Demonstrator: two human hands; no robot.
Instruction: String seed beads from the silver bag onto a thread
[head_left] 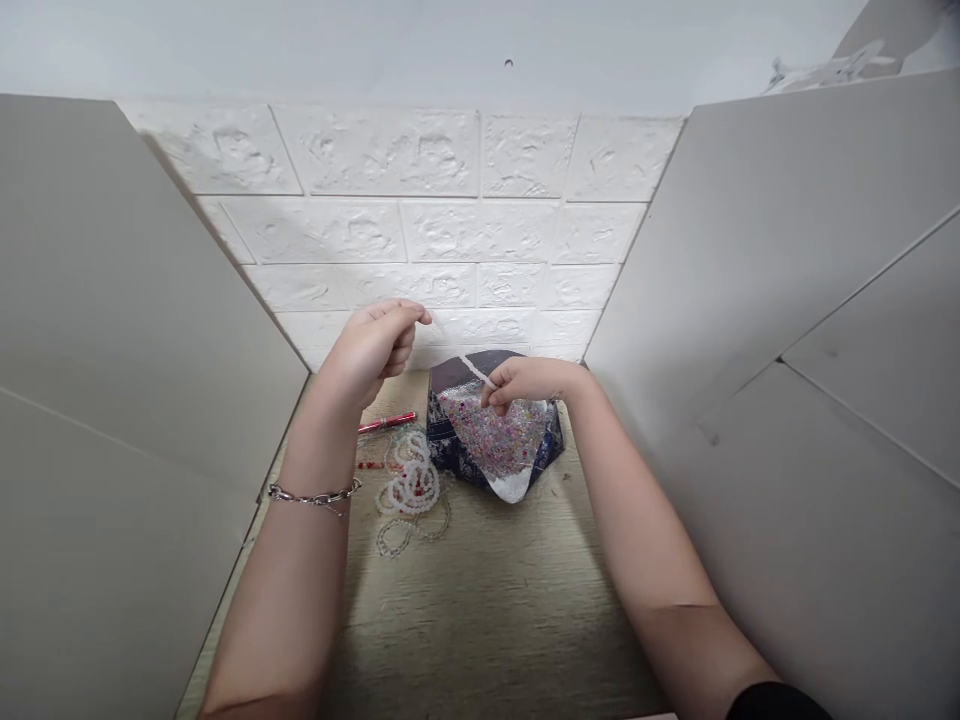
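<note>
My left hand is raised near the back wall, thumb and forefinger pinched on what looks like one end of a thin, nearly invisible thread. From there a short string of small white beads slants down to my right hand, whose fingertips are closed on its lower end. Right below that hand lies a dark blue bag with a pile of pink and multicoloured beads in its pale, spread opening. A metal chain bracelet circles my left wrist.
Coiled white bead strands and a clear bead loop lie left of the bag. Behind them are a red pen-like stick and a short red-orange bead strand. Grey side panels and a white brick-patterned wall enclose the wooden table.
</note>
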